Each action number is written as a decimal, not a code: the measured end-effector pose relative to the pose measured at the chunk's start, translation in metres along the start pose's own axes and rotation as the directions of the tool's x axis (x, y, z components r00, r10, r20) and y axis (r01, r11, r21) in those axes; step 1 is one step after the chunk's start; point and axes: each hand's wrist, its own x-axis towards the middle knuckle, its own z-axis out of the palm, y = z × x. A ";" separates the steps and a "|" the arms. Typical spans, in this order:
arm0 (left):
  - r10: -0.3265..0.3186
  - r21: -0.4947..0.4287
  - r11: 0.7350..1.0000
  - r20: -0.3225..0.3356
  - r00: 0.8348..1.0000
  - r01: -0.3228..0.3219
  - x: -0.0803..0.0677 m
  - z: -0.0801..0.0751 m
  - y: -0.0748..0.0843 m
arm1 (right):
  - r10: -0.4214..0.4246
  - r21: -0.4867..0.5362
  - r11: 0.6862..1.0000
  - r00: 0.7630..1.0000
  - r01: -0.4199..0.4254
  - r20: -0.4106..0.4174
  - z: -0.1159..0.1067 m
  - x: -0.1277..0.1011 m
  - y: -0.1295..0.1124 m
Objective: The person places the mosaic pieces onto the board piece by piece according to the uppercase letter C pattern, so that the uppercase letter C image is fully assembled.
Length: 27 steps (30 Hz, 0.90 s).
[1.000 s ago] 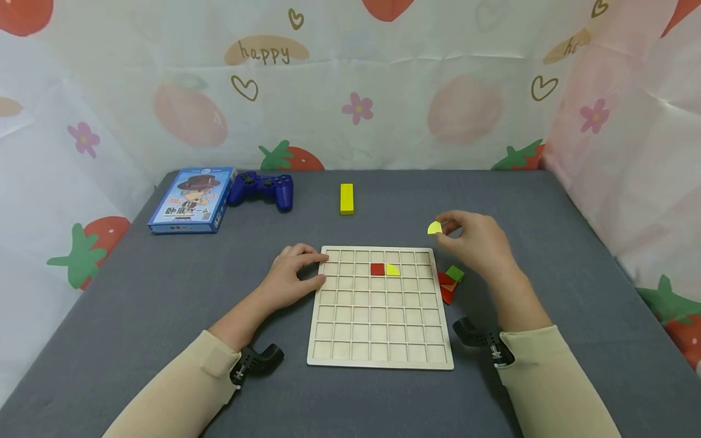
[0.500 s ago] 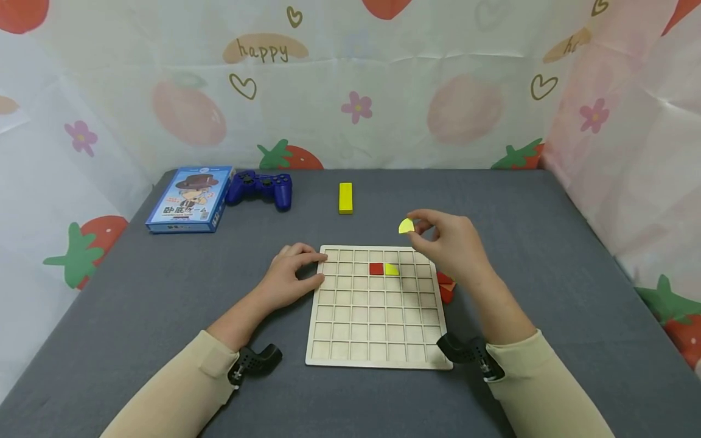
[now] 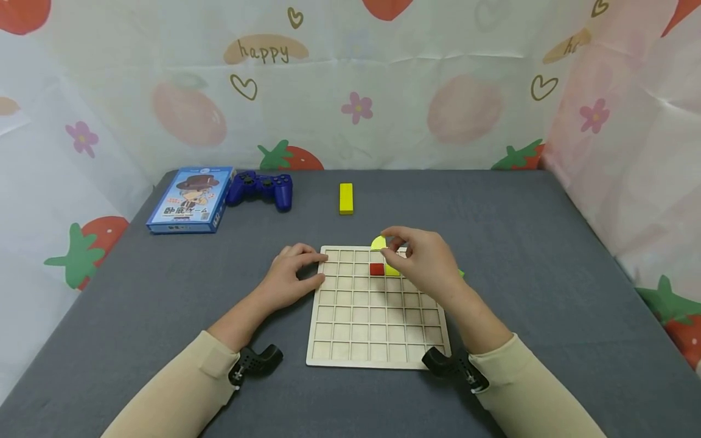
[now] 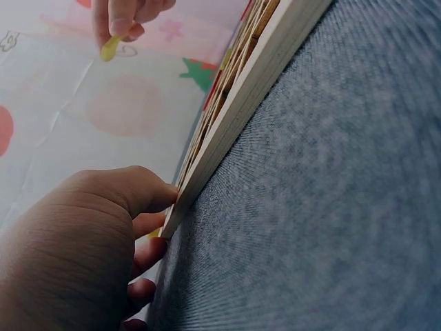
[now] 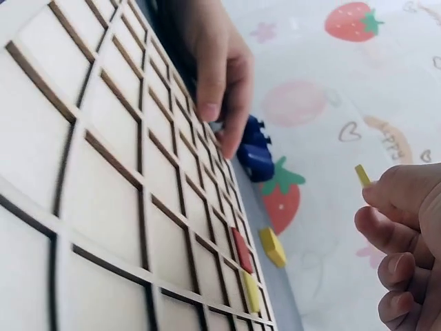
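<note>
Yellow and flat, a quarter-round piece (image 3: pixel 378 243) is pinched between thumb and fingertips of the right hand (image 3: pixel 421 263), held above the far edge of the wooden grid board (image 3: pixel 378 328); in the left wrist view the same piece (image 4: pixel 109 48) hangs edge-on from those fingertips; the right wrist view shows only its thin yellow rim (image 5: pixel 362 175). The board is pale plywood, cut into square cells by thin raised ribs; a red square tile (image 3: pixel 376 269) sits in one cell of the second row, and another yellow quarter-round (image 3: pixel 392 271) lies in the cell just beside it, partly hidden by the right hand. The left hand (image 3: pixel 290 277) lies on the bench (image 3: pixel 547 255) with its fingers curled against the board's left edge, thumb and fingertips touching the rim. The bench is covered in grey, finely woven cloth; a sliver of green (image 3: pixel 461 274) shows past the right hand. At the far side lie a yellow rectangular block (image 3: pixel 346 198), a glossy blue game controller (image 3: pixel 260 188) and a blue printed box (image 3: pixel 189 199). Thin creased sheeting printed with strawberries, flowers, hearts and the word "happy" (image 3: pixel 350 85) closes off three sides.
</note>
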 end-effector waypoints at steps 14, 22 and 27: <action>0.005 0.016 1.000 -0.004 1.000 -0.005 0.001 0.000 0.000 | 0.097 -0.023 0.995 0.993 -0.096 0.066 0.038 -0.002 0.007; -0.009 0.015 1.000 -0.007 1.000 0.009 0.003 -0.001 0.000 | 0.115 -0.077 0.991 0.986 -0.106 0.125 0.053 -0.004 0.018; -0.025 0.008 1.000 -0.012 1.000 0.025 0.001 0.000 0.001 | 0.085 -0.163 0.985 0.987 -0.062 0.137 0.063 -0.008 0.020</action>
